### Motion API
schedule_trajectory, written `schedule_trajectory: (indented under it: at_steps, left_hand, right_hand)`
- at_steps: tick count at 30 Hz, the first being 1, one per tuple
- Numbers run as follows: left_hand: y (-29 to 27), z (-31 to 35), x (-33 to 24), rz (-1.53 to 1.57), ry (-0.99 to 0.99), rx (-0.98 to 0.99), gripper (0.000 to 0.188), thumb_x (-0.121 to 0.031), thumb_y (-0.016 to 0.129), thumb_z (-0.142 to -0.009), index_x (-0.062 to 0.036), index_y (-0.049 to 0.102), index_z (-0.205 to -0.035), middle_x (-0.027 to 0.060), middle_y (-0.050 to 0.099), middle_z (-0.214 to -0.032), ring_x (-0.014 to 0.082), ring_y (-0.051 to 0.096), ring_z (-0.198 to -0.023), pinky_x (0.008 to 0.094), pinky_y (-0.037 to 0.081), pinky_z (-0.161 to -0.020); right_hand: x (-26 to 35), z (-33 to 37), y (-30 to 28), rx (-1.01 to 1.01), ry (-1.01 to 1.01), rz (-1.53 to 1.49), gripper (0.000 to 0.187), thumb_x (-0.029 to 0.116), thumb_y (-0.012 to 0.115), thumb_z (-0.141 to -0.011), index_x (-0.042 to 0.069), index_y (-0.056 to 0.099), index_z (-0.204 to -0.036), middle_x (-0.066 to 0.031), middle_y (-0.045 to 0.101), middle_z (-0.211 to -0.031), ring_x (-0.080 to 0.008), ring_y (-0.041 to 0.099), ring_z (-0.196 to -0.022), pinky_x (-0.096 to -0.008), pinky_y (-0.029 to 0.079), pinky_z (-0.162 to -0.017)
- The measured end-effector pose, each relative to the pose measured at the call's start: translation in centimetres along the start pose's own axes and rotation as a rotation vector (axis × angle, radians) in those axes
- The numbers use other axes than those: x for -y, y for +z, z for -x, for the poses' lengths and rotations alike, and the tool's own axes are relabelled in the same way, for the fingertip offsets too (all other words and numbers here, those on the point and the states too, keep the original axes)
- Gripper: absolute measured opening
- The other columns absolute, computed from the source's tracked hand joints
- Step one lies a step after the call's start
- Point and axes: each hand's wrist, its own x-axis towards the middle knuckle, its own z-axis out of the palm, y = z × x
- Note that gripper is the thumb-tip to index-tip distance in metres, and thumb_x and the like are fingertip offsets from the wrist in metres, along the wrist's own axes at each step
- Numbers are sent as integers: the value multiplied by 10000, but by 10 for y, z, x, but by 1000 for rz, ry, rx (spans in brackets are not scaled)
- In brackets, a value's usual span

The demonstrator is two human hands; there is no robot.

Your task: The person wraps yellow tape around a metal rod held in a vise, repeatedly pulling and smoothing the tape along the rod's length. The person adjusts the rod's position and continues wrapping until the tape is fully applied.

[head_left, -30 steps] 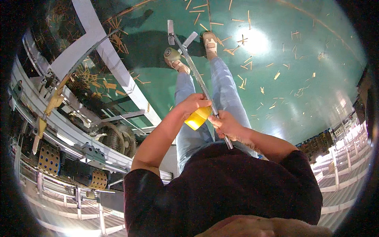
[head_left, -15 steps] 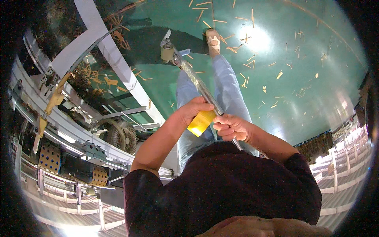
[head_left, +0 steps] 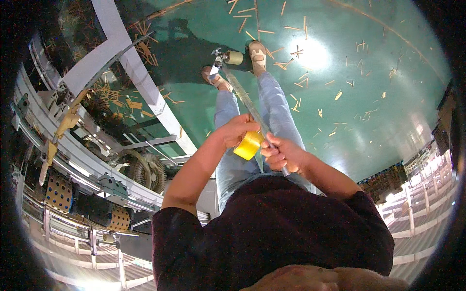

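A long metal rod point(head_left: 248, 103) slants from my waist out over my legs, its middle stretch covered in a shiny, translucent wrap. At its far end sit a tan roller point(head_left: 234, 57) and a small metal bracket point(head_left: 214, 71). My left hand point(head_left: 237, 130) is closed on a roll of yellow tape point(head_left: 247, 146) right beside the rod, its fingertips near the shaft. My right hand point(head_left: 285, 154) wraps its fingers round the rod's near end. The left fingers are partly hidden behind the roll and rod.
At the left stands a machine with a white frame point(head_left: 145, 80), a finned round part point(head_left: 154, 172) and perforated rollers point(head_left: 59, 193). Thin wooden strips point(head_left: 297, 51) lie scattered over the green floor point(head_left: 340, 150). My shoes point(head_left: 257, 53) stand beyond the rod's far end.
The rod has turned about its length, so the tan roller has swung from the left side to the right. The tape roll has shifted slightly up in the picture. Both hands keep their hold.
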Motion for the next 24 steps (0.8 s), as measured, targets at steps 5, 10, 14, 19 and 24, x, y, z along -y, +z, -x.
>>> schedule_trajectory:
  at_steps: [5,10,14,19,24]
  left_hand:
    - [-14,-1,-2,74,-17,118,328,-149,598,-795,-21,478,-1072,99,590,-982,204,600,-885,322,490,-795]
    - [-6,2,-10,-76,-78,-105,217,-97,518,-842,-5,506,-1038,81,598,-917,189,609,-805,318,499,-724]
    - [-4,2,-20,-337,-20,-280,180,-138,511,-865,-9,554,-983,65,601,-881,165,594,-786,302,484,-688]
    - [-49,-33,7,-294,69,-210,197,-185,519,-883,-34,576,-995,44,598,-908,143,575,-803,285,473,-695]
    - [-71,-47,11,-152,78,-38,280,-216,573,-851,-34,543,-1061,32,594,-913,130,567,-793,248,464,-689]
  right_hand:
    - [12,-12,-18,207,64,-110,343,414,406,-921,93,452,-809,46,332,-594,-21,283,-391,-159,284,-301]
    - [20,-32,-26,208,59,-137,325,385,411,-926,90,457,-798,43,335,-595,-35,314,-410,-172,294,-320]
    - [25,-49,-26,213,35,-215,325,370,411,-928,85,464,-779,39,332,-596,-43,322,-413,-177,302,-331]
    - [37,-60,-36,193,53,-384,346,376,391,-933,74,463,-781,36,327,-591,-50,335,-415,-193,297,-332]
    - [43,-74,-45,267,29,-449,355,379,387,-934,64,457,-786,25,333,-604,-58,345,-423,-196,302,-340]
